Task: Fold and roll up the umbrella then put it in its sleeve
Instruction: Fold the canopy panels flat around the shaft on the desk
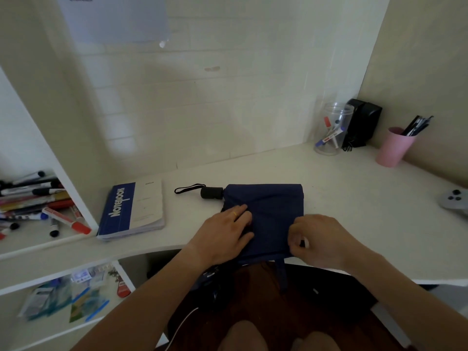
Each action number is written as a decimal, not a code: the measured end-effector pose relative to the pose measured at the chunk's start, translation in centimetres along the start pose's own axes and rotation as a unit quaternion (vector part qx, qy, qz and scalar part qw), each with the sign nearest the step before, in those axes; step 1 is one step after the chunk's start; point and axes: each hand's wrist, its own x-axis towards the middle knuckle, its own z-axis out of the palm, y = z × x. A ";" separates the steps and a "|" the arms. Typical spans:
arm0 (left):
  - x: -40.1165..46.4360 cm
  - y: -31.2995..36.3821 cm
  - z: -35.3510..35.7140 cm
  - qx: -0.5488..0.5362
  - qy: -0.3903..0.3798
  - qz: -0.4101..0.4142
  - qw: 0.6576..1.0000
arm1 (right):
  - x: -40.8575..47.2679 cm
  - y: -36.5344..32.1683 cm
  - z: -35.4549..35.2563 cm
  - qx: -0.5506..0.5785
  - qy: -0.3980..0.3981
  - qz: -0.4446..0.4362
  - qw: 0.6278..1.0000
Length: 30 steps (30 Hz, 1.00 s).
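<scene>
Navy umbrella (268,211) lies flattened on the white surface (354,198), left hand (222,234) pressing flat at 9 o'clock, right hand (319,239) pinching its fabric edge.

**Navy umbrella flattened at the desk's front edge**

The navy-blue fabric folding umbrella (268,214) lies collapsed on the white desk (354,198), its canopy spread flat in creased panels reaching the front edge. Its short black cylindrical handle (212,192) points left, a thin black wrist-strap loop (188,188) trailing beyond. A fabric strip hangs over the edge.
</scene>
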 end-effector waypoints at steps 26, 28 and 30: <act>1.6 -2.5 1.5 0.053 -0.105 0.016 0.993 | 15.1 5.4 -2.4 0.101 -0.137 0.203 0.964; 1.6 -2.6 1.7 0.058 -0.096 0.018 0.994 | 15.1 5.9 -2.3 0.137 -0.084 0.190 0.969; 1.5 -2.7 1.8 0.057 -0.089 0.020 0.994 | 15.0 6.2 -2.2 0.148 -0.020 0.172 0.974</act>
